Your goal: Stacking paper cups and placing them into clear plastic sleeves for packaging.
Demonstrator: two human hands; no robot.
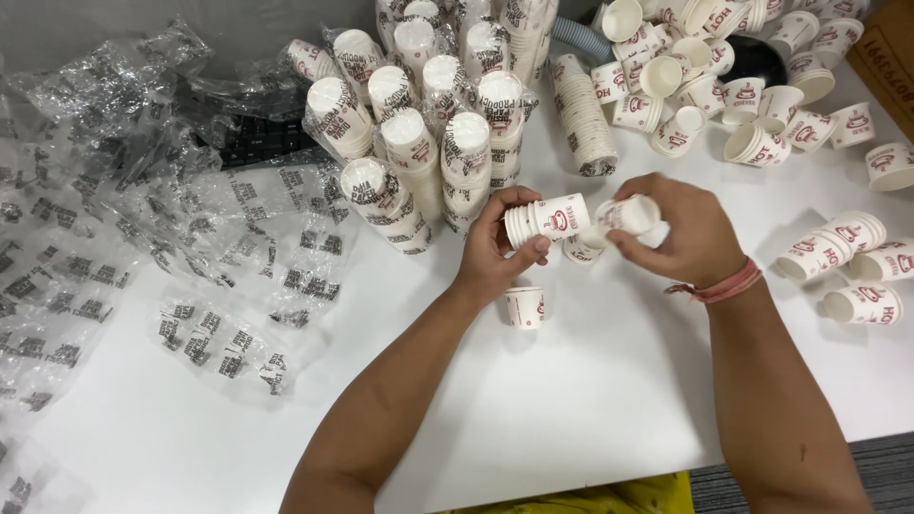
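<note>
**Two hands, a short stack and one loose cup**

Head view: the left hand (498,249) is curled around a short stack of nested cups (546,219), held on its side with the rims toward the palm and the thumb pressed along the lower wall. The right hand (678,233) pinches a single paper cup (629,215) between thumb and fingers, its open mouth tilted away from the stack, the two close together above the white worktop (590,400). Both forearms come in from the lower edge, wrists slightly bent inward so the hands meet in the middle; a red thread band (721,285) sits on the right wrist.

What could go wrong, as I judge it: the thin cup wall may buckle if the pinch tightens, and the sideways stack could slide apart if the left grip slackens — the cups are only nested, nothing locks them. A lone upright cup (525,307) stands just below the left hand, and another cup (580,250) lies under the hands; a dropped wrist could knock either over.

Around them: wrapped cup sleeves (409,143) stand behind the hands, a loose pile of cups (724,86) lies at upper right, and empty clear wrappers (114,238) cover the left side.
</note>
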